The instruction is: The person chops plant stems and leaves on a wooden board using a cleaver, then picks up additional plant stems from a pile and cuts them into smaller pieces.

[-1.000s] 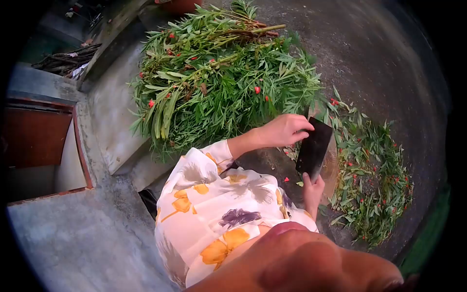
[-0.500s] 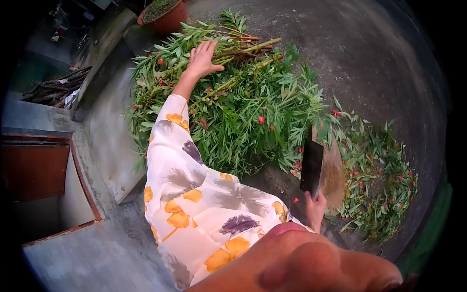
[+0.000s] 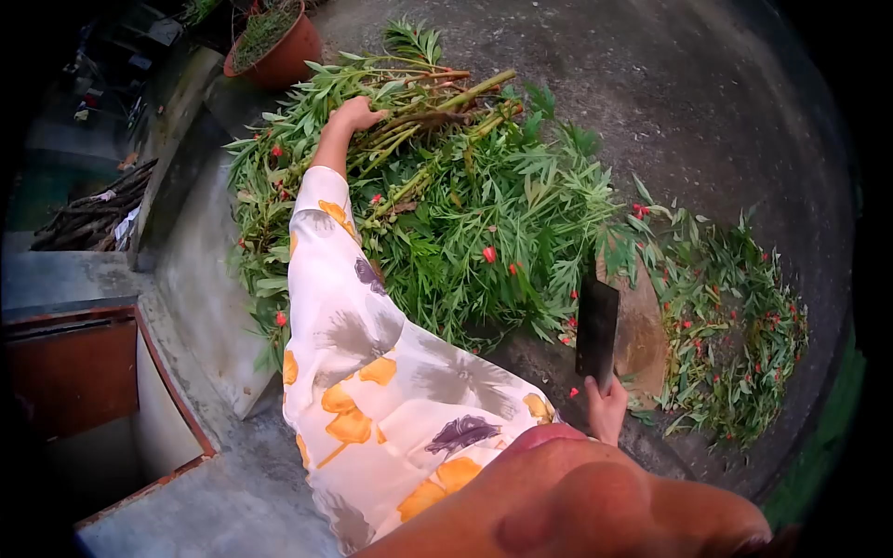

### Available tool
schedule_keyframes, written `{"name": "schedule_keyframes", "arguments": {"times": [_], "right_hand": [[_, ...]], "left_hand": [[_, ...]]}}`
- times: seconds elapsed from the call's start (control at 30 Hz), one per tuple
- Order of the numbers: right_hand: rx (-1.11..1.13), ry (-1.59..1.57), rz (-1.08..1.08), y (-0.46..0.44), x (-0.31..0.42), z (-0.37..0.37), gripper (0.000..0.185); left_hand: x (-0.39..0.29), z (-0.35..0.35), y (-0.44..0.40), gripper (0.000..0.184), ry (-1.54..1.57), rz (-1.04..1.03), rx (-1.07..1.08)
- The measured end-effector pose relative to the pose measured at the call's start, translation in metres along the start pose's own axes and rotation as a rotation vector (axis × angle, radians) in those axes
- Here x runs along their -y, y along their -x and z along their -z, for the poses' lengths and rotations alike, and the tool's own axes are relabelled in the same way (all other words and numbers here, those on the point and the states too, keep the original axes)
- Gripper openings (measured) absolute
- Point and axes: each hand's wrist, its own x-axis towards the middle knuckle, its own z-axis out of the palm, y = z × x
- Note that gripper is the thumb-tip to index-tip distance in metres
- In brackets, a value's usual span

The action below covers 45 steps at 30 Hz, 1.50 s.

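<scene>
A large heap of cut leafy plants (image 3: 493, 232) with small red flowers lies on the ground before me. At its far side, my left hand (image 3: 357, 113) is closed around some green-brown stalks (image 3: 409, 126), its fingertips partly hidden among the leaves. Low on the right, my right hand (image 3: 606, 409) grips the handle of a dark, broad-bladed cleaver (image 3: 596, 325). The blade stands upright beside a wooden chopping board (image 3: 640, 339), which leaves partly cover.
Chopped leaves and red petals (image 3: 730, 344) are spread right of the board. A terracotta-coloured pot (image 3: 284, 56) stands at the far left. Sticks (image 3: 93, 209) are piled beyond a low wall (image 3: 177, 139). A rimmed opening (image 3: 139, 391) is at lower left.
My left hand has gone from spread fingers above the plants to closing on stalks, slightly lower and left. My right hand still holds the cleaver in nearly the same place.
</scene>
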Motion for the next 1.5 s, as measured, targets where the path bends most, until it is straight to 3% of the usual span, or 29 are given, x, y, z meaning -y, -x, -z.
{"name": "schedule_keyframes", "arguments": {"times": [0.03, 0.07, 0.17, 0.23, 0.37, 0.43, 0.47, 0.5, 0.6, 0.67, 0.9, 0.97, 1.03, 1.07, 1.1, 1.17, 1.23, 1.3, 1.4, 1.5], "right_hand": [[0.0, -0.001, 0.001, -0.002, 0.002, -0.002, 0.021], [0.001, 0.002, 0.015, -0.005, 0.003, -0.003, 0.021], [0.014, 0.025, 0.038, -0.012, 0.001, -0.002, 0.02], [0.033, 0.049, 0.043, -0.009, -0.005, 0.002, 0.02], [0.025, 0.071, 0.062, -0.013, -0.004, 0.01, 0.024], [0.035, 0.152, 0.094, -0.011, -0.011, 0.019, 0.025], [0.007, 0.16, 0.091, -0.013, -0.015, 0.02, 0.025], [-0.002, 0.171, 0.089, -0.022, -0.016, 0.021, 0.025], [0.0, 0.179, 0.074, -0.025, 0.009, 0.032, 0.019], [0.001, 0.159, 0.062, -0.027, 0.019, 0.031, 0.019], [-0.108, 0.02, 0.071, -0.056, 0.006, 0.012, 0.013], [-0.049, 0.057, 0.056, -0.06, 0.007, 0.015, 0.013], [-0.043, 0.037, 0.067, -0.053, 0.004, 0.017, 0.014], [-0.047, 0.02, 0.1, -0.059, 0.003, 0.016, 0.014], [-0.035, 0.017, 0.088, -0.056, 0.002, 0.016, 0.014], [-0.027, 0.003, 0.057, -0.051, -0.001, 0.02, 0.015], [-0.034, -0.022, 0.113, -0.043, 0.001, 0.025, 0.014], [-0.065, -0.014, 0.108, -0.036, -0.007, 0.03, 0.014], [-0.089, -0.051, 0.146, -0.032, -0.028, 0.034, 0.018], [-0.105, -0.057, 0.177, -0.018, -0.028, 0.045, 0.02]], "left_hand": [[0.011, -0.011, -0.012, 0.068, 0.087, -0.032, 0.082], [0.006, -0.01, -0.004, 0.063, 0.128, -0.048, 0.027], [-0.039, 0.014, 0.047, 0.064, 0.065, 0.023, -0.135], [-0.024, 0.02, 0.044, 0.07, 0.047, -0.047, -0.124], [-0.016, 0.042, 0.046, 0.079, 0.23, -0.114, -0.034], [-0.028, 0.065, 0.03, 0.081, 0.131, 0.086, 0.183], [-0.034, 0.072, 0.01, 0.073, -0.007, 0.098, 0.146], [-0.044, 0.053, -0.013, 0.058, -0.148, -0.051, -0.286], [-0.059, 0.028, -0.06, 0.055, -0.234, -0.166, -0.345], [-0.067, 0.015, -0.08, 0.064, -0.287, -0.236, -0.236], [-0.087, -0.01, -0.119, 0.075, -0.326, 0.014, 0.229], [-0.069, -0.019, -0.135, 0.073, -0.269, -0.11, 0.222], [-0.064, -0.009, -0.133, 0.059, -0.321, -0.097, 0.351], [-0.057, -0.013, -0.133, 0.044, -0.315, -0.206, 0.296], [-0.05, -0.009, -0.121, 0.044, -0.323, -0.199, 0.31], [-0.049, 0.019, -0.087, 0.04, -0.387, -0.262, -0.043], [-0.039, 0.058, -0.049, 0.039, -0.07, -0.205, -0.38], [-0.023, 0.103, -0.009, 0.034, -0.087, -0.209, -0.698], [-0.014, 0.172, 0.072, 0.031, -0.291, -0.253, -1.038], [-0.064, 0.245, 0.171, 0.031, -0.459, -0.364, -1.3]]}}
